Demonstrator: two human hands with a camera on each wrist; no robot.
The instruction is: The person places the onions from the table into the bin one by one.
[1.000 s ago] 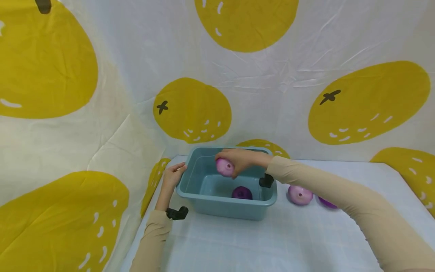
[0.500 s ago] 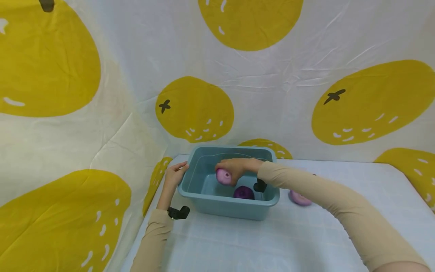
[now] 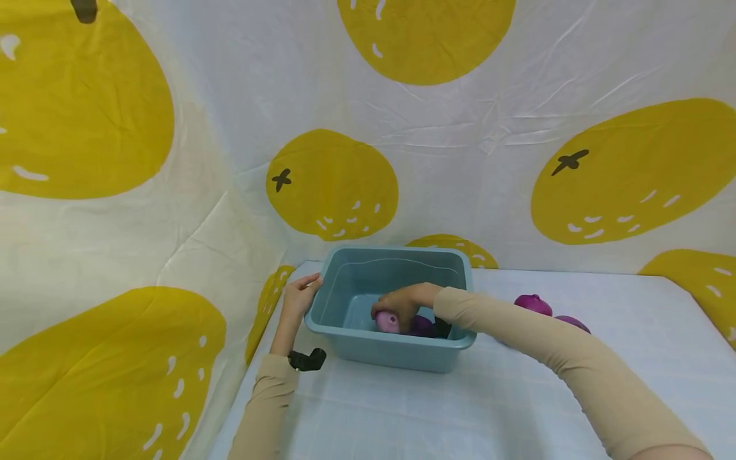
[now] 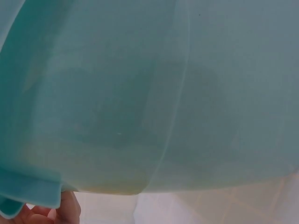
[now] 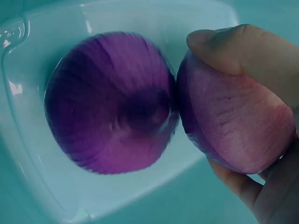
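Observation:
In the head view, my left hand (image 3: 300, 296) grips the left rim of a blue-green plastic basin (image 3: 391, 352). The left wrist view has curled fingers (image 4: 69, 208) at the rim's underside. Inside the basin, my right hand (image 3: 400, 305) holds a pale pink-purple onion (image 3: 387, 322) low over the floor. Thumb (image 5: 243, 51) and fingers wrap this onion (image 5: 229, 112) in the right wrist view. A darker purple onion (image 5: 107, 102) lies on the basin floor, touching or almost touching the held one; the head view shows it partly behind the hand.
A magenta onion (image 3: 533, 303) and a purple one (image 3: 574, 323) lie on the white-covered table (image 3: 650, 332) right of the basin, partly behind the right sleeve (image 3: 552, 338). Fruit-printed cloth (image 3: 448, 160) hangs behind and at the left.
My right hand has lowered the pale onion deeper into the basin, beside the darker one. The left hand keeps its hold on the rim. The right sleeve now covers different onions on the table.

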